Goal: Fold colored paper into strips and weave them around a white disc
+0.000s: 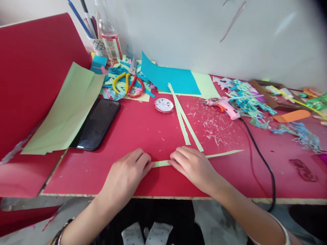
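Observation:
A narrow pale green paper strip point(161, 163) runs left to right near the front of the red table. My left hand point(131, 166) is closed on its left end, fingers curled and thumb against the paper. A short way to the right, my right hand point(190, 163) pinches the same strip, whose free end reaches out past the knuckles. Just beyond my hands lie two more pale green strips point(187, 124), crossing near their far ends. A small round white tin with a red rim point(164, 105) sits to the left of them.
Scissors point(130, 80) rest on a heap of paper scraps at the back. A pink glue gun point(223, 104) lies right, its black cord point(260, 160) running over the front edge. A phone point(98, 124) and green paper sheet point(68, 112) are left; blue paper point(170, 76) lies behind.

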